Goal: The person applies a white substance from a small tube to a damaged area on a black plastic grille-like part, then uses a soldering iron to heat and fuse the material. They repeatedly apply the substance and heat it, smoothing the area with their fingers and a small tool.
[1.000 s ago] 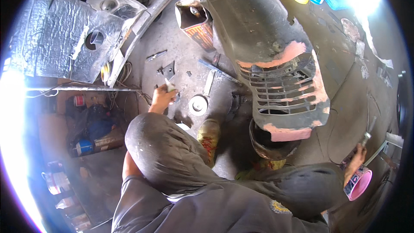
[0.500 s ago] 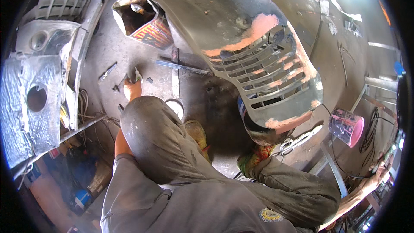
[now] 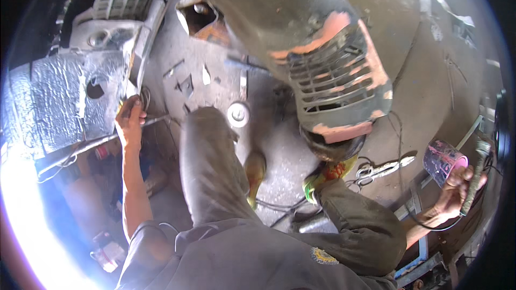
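My left hand (image 3: 130, 121) is raised at the left, its fingers closed beside the edge of a silvery, wrinkled panel (image 3: 54, 102). Something pale shows just above the fingertips, too unclear to name. Far to the right, my right hand (image 3: 454, 190) grips a corded rod-shaped tool (image 3: 473, 185) with a rough, wrapped-looking handle. Its black cord hangs from the lower end. Between my hands lies a large grey vehicle panel with grille slots (image 3: 333, 83), patched with pink filler. Its slotted end rests above a dark round support (image 3: 338, 150).
A pink-stained bucket (image 3: 443, 161) lies tipped beside my right hand. Large scissors (image 3: 368, 173) are on the floor near my foot. A round white object (image 3: 238, 114), a pale scrap (image 3: 206, 74) and an open box (image 3: 201, 19) stand ahead. Cables (image 3: 285, 207) run between my feet.
My left hand has left the floor and moved left to the silvery panel's edge. My right hand has come into view with the corded tool. My head view has shifted.
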{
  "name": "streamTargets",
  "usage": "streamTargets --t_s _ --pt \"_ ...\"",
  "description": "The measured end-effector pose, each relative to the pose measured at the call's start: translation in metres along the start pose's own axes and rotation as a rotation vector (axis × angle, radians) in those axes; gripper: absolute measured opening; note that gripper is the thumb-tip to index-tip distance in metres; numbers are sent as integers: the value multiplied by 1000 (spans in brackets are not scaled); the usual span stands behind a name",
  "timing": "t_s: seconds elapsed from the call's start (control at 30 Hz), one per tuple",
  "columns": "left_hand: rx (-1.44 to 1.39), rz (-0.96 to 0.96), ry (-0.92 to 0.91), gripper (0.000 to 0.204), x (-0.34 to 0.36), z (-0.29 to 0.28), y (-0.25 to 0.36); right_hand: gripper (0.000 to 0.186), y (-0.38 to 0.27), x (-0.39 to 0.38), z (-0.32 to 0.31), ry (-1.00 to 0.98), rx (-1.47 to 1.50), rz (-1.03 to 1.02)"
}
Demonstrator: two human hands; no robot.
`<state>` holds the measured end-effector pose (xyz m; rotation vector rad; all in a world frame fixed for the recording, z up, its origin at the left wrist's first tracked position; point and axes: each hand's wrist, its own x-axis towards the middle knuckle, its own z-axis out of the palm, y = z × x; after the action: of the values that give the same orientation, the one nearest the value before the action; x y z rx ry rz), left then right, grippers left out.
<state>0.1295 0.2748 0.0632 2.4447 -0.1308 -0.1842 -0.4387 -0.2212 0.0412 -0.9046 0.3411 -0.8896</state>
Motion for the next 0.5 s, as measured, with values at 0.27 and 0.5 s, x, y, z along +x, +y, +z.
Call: streamTargets --t_s 0.27,0.5 --pt "-211 150 -182 24 -9 149 -2 31 20 -22 24 84 -1111 -541" --pt "-248 446 -651 20 -59 186 70 55 20 -23 95 304 -1371 -688"
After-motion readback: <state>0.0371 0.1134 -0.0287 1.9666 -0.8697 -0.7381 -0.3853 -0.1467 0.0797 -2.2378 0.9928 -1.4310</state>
